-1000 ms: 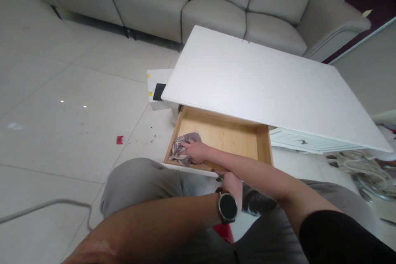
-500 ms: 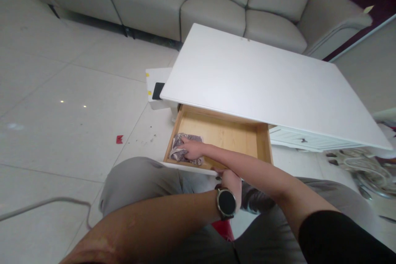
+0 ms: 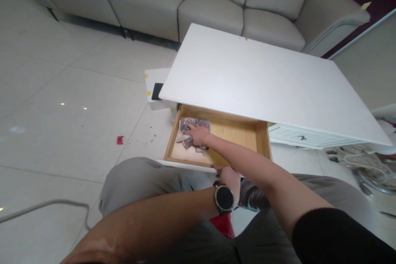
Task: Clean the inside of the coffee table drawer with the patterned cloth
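Observation:
A patterned grey-brown and white cloth (image 3: 189, 142) lies bunched on the floor of a pulled-out wooden drawer (image 3: 261, 140), toward its left side. My right hand (image 3: 198, 134) presses down on the cloth, fingers over its folds. At the middle of the drawer's white front edge is my left hand (image 3: 229, 179), wearing a round dark watch (image 3: 224, 198) on the wrist. Its fingers are curled at the drawer front; the wrist and forearm partly hide the grip. The drawer belongs to a white coffee table (image 3: 262, 74).
Behind the table runs a grey sofa (image 3: 213, 12). A white box (image 3: 151, 75) with a black flat item (image 3: 157, 91) stands by the table's left end. A red scrap (image 3: 120, 140) and a hose (image 3: 52, 202) lie on the tiles. Coiled hoses (image 3: 365, 163) sit at right.
My right hand has slid the cloth away from the drawer's front, toward the back and slightly right. My left hand stays at the drawer front.

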Demonstrator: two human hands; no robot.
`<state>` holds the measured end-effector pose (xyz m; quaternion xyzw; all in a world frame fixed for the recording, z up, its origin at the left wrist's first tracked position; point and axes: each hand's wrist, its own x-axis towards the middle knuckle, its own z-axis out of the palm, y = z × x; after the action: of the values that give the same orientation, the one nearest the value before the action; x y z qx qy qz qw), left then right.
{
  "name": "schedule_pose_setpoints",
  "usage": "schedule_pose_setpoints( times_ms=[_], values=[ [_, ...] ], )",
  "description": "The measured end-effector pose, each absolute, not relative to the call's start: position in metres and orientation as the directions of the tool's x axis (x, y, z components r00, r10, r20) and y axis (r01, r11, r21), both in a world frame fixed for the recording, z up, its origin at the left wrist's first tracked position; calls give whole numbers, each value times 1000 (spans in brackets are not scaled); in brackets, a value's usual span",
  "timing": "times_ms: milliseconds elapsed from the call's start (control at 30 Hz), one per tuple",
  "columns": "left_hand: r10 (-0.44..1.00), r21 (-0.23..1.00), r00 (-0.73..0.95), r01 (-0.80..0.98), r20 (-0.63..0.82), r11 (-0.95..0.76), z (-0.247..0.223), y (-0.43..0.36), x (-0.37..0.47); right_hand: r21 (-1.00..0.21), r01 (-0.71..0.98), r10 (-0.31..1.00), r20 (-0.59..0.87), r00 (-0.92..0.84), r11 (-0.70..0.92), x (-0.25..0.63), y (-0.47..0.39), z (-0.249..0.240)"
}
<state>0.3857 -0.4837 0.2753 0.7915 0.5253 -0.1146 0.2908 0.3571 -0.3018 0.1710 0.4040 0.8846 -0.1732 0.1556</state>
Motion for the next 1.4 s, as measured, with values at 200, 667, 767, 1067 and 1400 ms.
schedule_pose_setpoints(
  times_ms=[200, 667, 767, 1067, 1400],
  values=[
    [656, 103, 510, 825, -556, -555, 284, -478, 386, -61, 914, 839, -378, -392, 400, 426, -296, 164],
    [599, 124, 575, 771, -557, -624, 281, -474, 386, 315, 866, 813, -559, -161, 388, 594, -311, 208],
    [614, 141, 564, 789, -553, -598, 277, -474, 388, 396, 863, 840, -539, -59, 314, 615, -334, 218],
    [665, 206, 571, 811, -482, -547, 281, -472, 382, 330, 859, 653, -758, -6, 390, 613, -396, 217],
    [712, 204, 526, 846, -465, -492, 278, -476, 380, 398, 837, 780, -624, -52, 375, 608, -355, 222]
  ],
)
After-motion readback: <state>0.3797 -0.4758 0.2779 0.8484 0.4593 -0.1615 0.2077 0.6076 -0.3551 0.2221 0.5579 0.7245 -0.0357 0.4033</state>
